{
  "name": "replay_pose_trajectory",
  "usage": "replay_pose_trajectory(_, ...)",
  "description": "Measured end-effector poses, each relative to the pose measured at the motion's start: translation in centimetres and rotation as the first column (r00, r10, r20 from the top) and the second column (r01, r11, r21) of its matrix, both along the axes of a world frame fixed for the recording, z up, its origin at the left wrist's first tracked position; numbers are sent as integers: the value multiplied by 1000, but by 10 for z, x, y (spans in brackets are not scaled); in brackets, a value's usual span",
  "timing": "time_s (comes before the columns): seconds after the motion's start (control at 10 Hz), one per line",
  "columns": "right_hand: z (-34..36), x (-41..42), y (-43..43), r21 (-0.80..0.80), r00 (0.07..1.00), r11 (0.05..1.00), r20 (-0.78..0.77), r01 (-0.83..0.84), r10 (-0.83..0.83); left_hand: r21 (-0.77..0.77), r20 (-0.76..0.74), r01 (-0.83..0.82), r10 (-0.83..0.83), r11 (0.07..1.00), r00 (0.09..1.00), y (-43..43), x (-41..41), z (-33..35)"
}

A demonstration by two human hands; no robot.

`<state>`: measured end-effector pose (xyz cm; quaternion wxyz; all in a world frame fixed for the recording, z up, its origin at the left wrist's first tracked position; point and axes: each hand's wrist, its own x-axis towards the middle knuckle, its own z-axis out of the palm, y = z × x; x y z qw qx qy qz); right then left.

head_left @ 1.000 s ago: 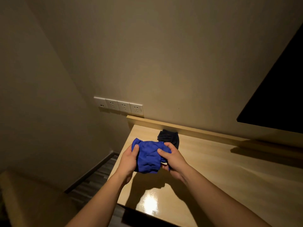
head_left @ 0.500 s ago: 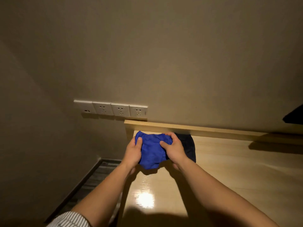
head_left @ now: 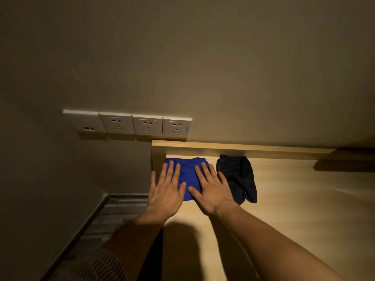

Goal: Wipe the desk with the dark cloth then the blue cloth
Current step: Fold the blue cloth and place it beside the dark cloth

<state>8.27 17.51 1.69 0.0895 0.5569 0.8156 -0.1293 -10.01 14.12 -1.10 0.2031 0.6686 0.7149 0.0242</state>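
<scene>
The blue cloth lies flat in the far left corner of the light wooden desk. My left hand and my right hand both rest on it palm down, fingers spread, and cover its near half. The dark cloth lies crumpled on the desk just right of the blue one, close to my right hand's little finger and against the raised back ledge.
A raised wooden ledge runs along the wall at the desk's back. A row of white wall sockets sits above and left of the corner. The desk's left edge drops to a dark floor. A striped sleeve shows at bottom left.
Both hands held the blue cloth bunched above the desk; now it lies spread flat in the corner with both palms pressed open on it. The view has moved closer and leftward.
</scene>
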Motion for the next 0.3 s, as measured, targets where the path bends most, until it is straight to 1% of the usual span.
replay_pose_trajectory(0.1,-10,-1,1,-2,999,1000,49,2,-2,5,-46,19,-19,1000,999,2,-2,-8)
replay_pose_trajectory(0.2,-4,1,0,11,999,1000,46,1,-1,-2,-71,21,-21,1000,997,0,-3,0)
replay_pose_trajectory(0.3,16,9,-14,60,1000,998,-22,15,-13,43,-58,-16,19,999,998,-17,-2,22)
